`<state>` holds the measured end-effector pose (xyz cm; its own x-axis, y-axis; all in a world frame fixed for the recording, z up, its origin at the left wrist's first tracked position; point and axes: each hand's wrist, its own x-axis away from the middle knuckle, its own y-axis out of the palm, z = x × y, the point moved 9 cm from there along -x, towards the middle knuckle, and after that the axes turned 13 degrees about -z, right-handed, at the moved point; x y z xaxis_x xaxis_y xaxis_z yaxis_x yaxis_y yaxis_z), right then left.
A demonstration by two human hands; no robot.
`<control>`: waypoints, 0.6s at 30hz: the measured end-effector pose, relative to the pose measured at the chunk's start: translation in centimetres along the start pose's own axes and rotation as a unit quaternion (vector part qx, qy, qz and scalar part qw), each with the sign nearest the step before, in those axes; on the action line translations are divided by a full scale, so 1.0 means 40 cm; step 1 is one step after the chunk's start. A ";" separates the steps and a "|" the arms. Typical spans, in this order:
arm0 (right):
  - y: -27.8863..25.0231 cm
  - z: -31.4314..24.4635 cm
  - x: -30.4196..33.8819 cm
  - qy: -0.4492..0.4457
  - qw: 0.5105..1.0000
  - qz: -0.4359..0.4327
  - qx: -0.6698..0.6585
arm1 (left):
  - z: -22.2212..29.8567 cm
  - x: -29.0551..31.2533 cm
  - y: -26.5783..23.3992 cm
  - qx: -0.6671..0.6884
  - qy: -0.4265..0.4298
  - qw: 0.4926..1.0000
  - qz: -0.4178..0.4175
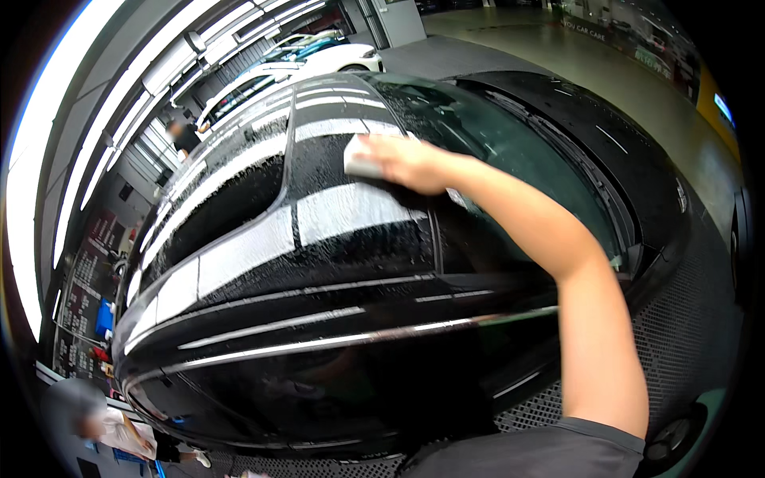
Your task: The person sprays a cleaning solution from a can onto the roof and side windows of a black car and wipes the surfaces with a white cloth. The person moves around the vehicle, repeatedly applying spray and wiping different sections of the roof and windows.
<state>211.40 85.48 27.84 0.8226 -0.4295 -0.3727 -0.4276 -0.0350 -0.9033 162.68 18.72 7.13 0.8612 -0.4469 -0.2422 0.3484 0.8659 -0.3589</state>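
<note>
Black and glossy, a wet car point(335, 263) is filling most of the view, its roof beading with water and mirroring the long ceiling lights as pale bars. Its windscreen point(510, 151) is curving away to the right above a grey grated floor point(685, 327). Behind it, a white car point(319, 60) is standing in the next bay. Along the far right wall, a dark band sign point(586, 30) with pale lettering is running beside the drive, and a small blue-lit panel point(723, 107) is glowing on a yellow strip. At the left edge, dark boards point(84, 287) with rows of small print are hanging above blue and red items too small to make out. A second person point(185, 135) in dark clothes is standing beyond the roof; another, in a pale top point(119, 430), is bending at lower left.

The person's right hand point(410, 163) is reaching across the roof, fingers curled over a pale grey sponge point(362, 159) and pressing it flat on the wet paint near the top edge of the windscreen. The left hand is out of sight.
</note>
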 end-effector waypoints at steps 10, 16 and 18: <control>0.040 -0.394 0.199 -0.102 0.994 -0.027 -0.004 | 0.581 0.062 0.462 0.195 0.173 0.906 -0.333; -0.065 -0.352 0.268 0.010 0.979 0.121 -0.164 | 0.917 -0.063 0.660 0.088 0.281 0.870 -0.395; -0.062 -0.395 0.301 0.021 0.987 0.107 -0.120 | 0.984 -0.162 0.663 0.005 0.296 0.880 -0.372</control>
<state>216.43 66.12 28.96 0.6892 -0.4878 -0.5358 -0.6707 -0.1496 -0.7265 180.89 53.43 34.65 0.0507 -0.9271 -0.3713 0.7404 0.2844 -0.6091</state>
